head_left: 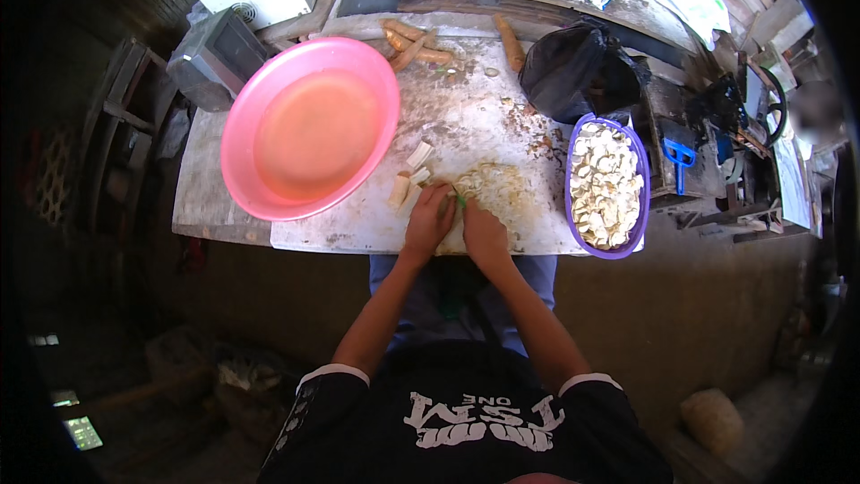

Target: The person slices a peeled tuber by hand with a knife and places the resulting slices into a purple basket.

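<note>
My right hand (485, 231) is closed around the green handle of a small knife (461, 200), low over the near middle of the white tabletop. Right beside it, my left hand (430, 224) presses a pale peeled root piece against the table, mostly hidden under the fingers. The blade is hard to make out between the hands. Cut pale root chunks (399, 190) lie just left of my left hand, with another chunk (419, 154) slightly farther back. Thin pale slices and scraps (491, 181) are spread beyond my right hand.
A large pink basin (235, 139) of cloudy orange-looking liquid stands at the left. On the right is a purple basket (645, 206) full of pale slices, with a black plastic bag (573, 72) behind it. Unpeeled brown roots (509, 43) lie at the back.
</note>
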The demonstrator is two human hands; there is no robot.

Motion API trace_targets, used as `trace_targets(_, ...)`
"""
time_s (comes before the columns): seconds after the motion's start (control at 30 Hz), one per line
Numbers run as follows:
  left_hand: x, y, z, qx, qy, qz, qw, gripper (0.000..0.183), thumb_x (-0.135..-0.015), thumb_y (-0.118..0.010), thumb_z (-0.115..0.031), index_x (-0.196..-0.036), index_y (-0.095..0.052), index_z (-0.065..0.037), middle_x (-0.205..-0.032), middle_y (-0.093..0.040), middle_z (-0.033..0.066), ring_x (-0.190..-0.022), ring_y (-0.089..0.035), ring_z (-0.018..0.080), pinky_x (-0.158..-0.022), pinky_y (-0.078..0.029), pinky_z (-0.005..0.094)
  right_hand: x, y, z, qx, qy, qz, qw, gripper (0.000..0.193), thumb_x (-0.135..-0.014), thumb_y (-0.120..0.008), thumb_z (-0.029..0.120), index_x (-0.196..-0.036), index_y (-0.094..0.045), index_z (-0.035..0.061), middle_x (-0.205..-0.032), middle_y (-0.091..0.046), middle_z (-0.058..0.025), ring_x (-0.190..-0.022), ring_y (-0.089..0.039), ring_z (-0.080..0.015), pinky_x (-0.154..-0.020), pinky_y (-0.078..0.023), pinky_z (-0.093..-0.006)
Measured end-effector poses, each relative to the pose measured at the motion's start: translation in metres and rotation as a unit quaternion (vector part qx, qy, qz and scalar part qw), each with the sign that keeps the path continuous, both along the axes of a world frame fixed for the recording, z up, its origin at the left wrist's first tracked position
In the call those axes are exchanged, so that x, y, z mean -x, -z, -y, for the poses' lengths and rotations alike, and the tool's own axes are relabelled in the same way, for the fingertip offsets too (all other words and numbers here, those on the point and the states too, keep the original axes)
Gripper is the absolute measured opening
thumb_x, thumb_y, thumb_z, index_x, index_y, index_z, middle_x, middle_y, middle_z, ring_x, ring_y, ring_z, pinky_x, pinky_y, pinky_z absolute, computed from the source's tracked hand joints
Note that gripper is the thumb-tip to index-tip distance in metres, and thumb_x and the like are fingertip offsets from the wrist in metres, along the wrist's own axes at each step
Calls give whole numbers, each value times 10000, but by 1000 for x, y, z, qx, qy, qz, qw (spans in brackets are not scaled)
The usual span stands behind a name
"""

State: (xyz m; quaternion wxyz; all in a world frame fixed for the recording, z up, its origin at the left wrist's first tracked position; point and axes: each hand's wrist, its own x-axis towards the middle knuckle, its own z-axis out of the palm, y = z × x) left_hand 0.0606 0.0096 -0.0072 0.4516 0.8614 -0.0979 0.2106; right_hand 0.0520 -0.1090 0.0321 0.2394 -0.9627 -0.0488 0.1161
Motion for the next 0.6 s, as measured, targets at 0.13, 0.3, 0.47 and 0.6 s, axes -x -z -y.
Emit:
trace_targets(0.13, -4, 3, -3, -4, -8, 28, 1000, 229, -746, -598, -26, -971, -552, -20, -984, -548, 163, -908, -542, 329, -778, -451, 359, -6, 3, -3, 15, -7, -24, 1000, 181, -882, -361, 183, -980, -449, 59, -794, -599, -192, -763, -596, -375, -664, -471, -474)
trace_targets(0.3, -11, 3, -4, -39, -11, 26, 999, 237, -756, -594, -26, -990, -555, -27, -992, -544, 169, -916, -538, 327, -788, -447, 359, 1, 5, 12, 13, 0, -36, 999, 196, -882, -389, 234, -944, -456, 61, -757, -591, -227, -739, -587, -403, -652, -462, -494)
trace_targets(0.47, -15, 0, -4, -69, -12, 36, 997, 229, -767, -590, -47, -993, -561, -24, -995, -544, 175, -921, -536, 329, -792, -445, 367, 14, 8, 20, -19, 26, 21, 999, 193, -883, -405, 248, -931, -449, 66, -699, -582, -229, -695, -578, -416, -621, -455, -512)
trace_targets(0.6, -14, 3, -8, -13, -9, -9, 1000, 225, -764, -598, -56, -982, -557, -21, -987, -550, 182, -925, -533, 339, -789, -445, 372, 12, 12, 10, -53, 31, 39, 997, 195, -892, -401, 255, -936, -436, 69, -661, -569, -233, -657, -567, -425, -590, -445, -520)
